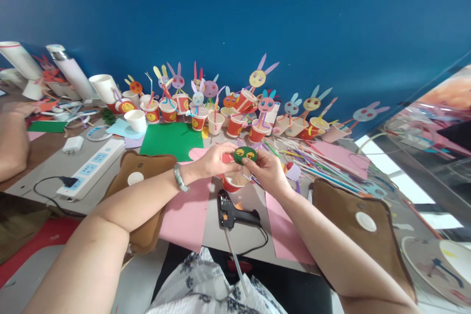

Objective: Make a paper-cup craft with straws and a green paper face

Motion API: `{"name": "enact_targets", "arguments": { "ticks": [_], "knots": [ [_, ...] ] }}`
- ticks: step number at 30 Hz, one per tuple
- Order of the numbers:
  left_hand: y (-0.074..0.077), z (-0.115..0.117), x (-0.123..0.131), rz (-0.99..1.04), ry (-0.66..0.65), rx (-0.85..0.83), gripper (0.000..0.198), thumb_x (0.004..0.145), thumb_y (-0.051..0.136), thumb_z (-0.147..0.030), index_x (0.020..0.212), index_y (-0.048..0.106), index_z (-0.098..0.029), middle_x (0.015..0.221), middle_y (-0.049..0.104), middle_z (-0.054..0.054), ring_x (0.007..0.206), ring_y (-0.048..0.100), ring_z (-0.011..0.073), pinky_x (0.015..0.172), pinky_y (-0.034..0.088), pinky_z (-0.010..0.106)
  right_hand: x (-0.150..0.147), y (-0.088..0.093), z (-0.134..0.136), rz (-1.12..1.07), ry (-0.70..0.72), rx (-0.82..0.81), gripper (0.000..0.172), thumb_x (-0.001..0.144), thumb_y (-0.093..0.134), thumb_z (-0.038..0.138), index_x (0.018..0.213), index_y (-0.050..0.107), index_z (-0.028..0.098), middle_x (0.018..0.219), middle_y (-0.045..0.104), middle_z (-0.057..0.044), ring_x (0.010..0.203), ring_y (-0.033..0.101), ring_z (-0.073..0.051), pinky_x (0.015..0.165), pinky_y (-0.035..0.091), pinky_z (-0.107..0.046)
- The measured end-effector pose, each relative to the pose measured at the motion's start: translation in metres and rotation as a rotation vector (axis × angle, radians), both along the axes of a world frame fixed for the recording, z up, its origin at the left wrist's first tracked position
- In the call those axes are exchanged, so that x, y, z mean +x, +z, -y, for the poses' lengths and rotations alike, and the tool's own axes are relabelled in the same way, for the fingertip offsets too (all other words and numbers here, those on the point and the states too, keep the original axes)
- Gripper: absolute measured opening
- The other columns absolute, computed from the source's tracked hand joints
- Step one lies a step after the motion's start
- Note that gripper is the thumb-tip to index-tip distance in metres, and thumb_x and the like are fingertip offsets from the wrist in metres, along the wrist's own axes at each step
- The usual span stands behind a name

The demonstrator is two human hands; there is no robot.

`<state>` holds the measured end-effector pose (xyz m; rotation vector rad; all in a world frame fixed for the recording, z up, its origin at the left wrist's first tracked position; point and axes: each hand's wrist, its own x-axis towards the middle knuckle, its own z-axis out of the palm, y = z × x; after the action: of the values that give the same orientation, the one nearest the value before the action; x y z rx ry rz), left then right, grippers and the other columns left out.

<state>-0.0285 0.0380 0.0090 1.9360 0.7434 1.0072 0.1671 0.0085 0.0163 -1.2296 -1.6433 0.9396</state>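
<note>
Between my two hands, a green paper face with yellow eyes is held above a red and white paper cup. My left hand is closed with its fingertips at the face's left edge. My right hand pinches the face from the right, the thumb lying over its lower edge. Below the cup, a black hot glue gun lies on the table with a clear glue stick protruding from it toward me. Part of the cup is hidden behind my hands.
Paper cups with rabbit faces line the blue wall. Straws and pipe cleaners lie to the right. Brown hot-water-bag-like cushions flank my arms. A power strip is left, near another person's arm. Green paper lies behind.
</note>
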Motion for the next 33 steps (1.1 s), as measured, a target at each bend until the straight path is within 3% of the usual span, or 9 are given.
{"name": "enact_targets", "arguments": {
  "ticks": [8,13,22,29,33],
  "knots": [
    [-0.0019,0.001,-0.0009,0.037,0.014,-0.009,0.029,0.079,0.082,-0.04,0.088,0.073,-0.013,0.108,0.068,0.012,0.102,0.064,0.0219,0.095,0.051,0.037,0.0007,0.0003,0.0014,0.07,-0.033,0.058,0.026,0.078,0.069,0.044,0.071,0.063,0.02,0.061,0.059,0.001,0.059,0.052,-0.014,0.053,0.04,-0.027],
    [0.0034,0.0045,-0.0008,0.047,-0.001,-0.013,0.03,0.08,0.081,-0.042,0.088,0.074,-0.014,0.105,0.068,0.01,0.099,0.064,0.0215,0.092,0.052,0.035,-0.0008,0.0033,0.0031,0.058,-0.024,0.025,0.027,0.079,0.066,0.042,0.065,0.057,0.02,0.063,0.06,-0.001,0.062,0.053,-0.015,0.056,0.042,-0.028],
    [-0.0019,0.0021,0.0012,0.07,-0.005,0.034,0.028,0.081,0.08,-0.042,0.082,0.073,-0.015,0.105,0.067,0.009,0.102,0.063,0.0215,0.093,0.051,0.035,-0.0022,0.0054,0.0042,-0.015,0.038,-0.042,0.031,0.079,0.068,0.049,0.071,0.059,0.021,0.066,0.062,-0.001,0.064,0.056,-0.016,0.059,0.046,-0.029],
    [-0.0035,0.0028,0.0009,0.055,0.02,-0.005,0.031,0.08,0.081,-0.041,0.091,0.072,-0.014,0.104,0.066,0.008,0.098,0.063,0.0199,0.091,0.052,0.033,-0.003,0.0053,0.0045,-0.03,0.039,-0.048,0.032,0.08,0.067,0.049,0.07,0.056,0.021,0.067,0.062,-0.001,0.064,0.056,-0.016,0.058,0.044,-0.029],
    [-0.004,0.0029,0.001,0.071,0.019,0.0,0.031,0.081,0.08,-0.042,0.09,0.072,-0.013,0.107,0.066,0.01,0.099,0.065,0.0204,0.09,0.053,0.033,-0.002,0.0051,0.0063,0.004,0.035,-0.002,0.022,0.078,0.066,0.042,0.074,0.062,0.02,0.065,0.063,-0.001,0.063,0.055,-0.016,0.056,0.042,-0.028]
  ]
}}
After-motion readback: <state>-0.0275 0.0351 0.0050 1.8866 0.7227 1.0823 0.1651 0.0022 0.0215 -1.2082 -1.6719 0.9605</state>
